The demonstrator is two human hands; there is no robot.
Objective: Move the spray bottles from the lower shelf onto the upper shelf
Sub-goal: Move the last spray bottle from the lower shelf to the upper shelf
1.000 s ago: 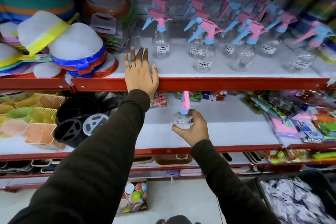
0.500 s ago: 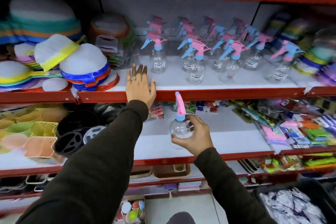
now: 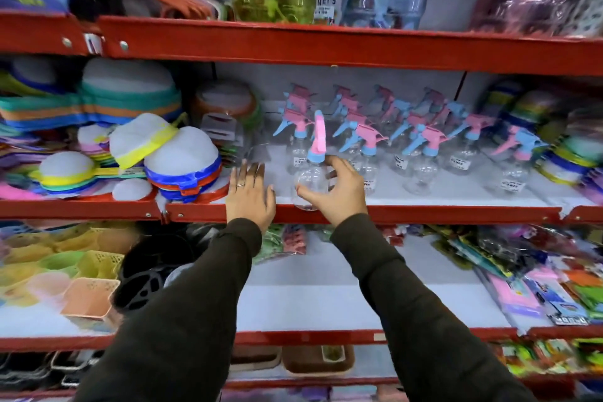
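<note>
My right hand (image 3: 339, 188) grips a clear spray bottle (image 3: 311, 173) with a pink and blue trigger head, held upright at the front lip of the upper shelf (image 3: 424, 214). Its base hangs level with the red shelf edge. Several matching spray bottles (image 3: 421, 153) stand in rows on that shelf behind and to the right. My left hand (image 3: 249, 197) lies flat on the shelf edge, just left of the held bottle, fingers spread, holding nothing. The lower shelf (image 3: 326, 300) below shows a bare white patch between my arms.
Stacked colourful strainers (image 3: 176, 166) crowd the upper shelf on the left. Pastel baskets (image 3: 65, 271) and black round items (image 3: 153, 274) fill the lower shelf's left side, packaged goods (image 3: 538, 277) its right. A higher shelf (image 3: 326, 46) carries large bottles overhead.
My right hand has lifted the spray bottle from the lower shelf up to the front edge of the upper shelf. The view has tilted upward. My left hand stays on the shelf edge.
</note>
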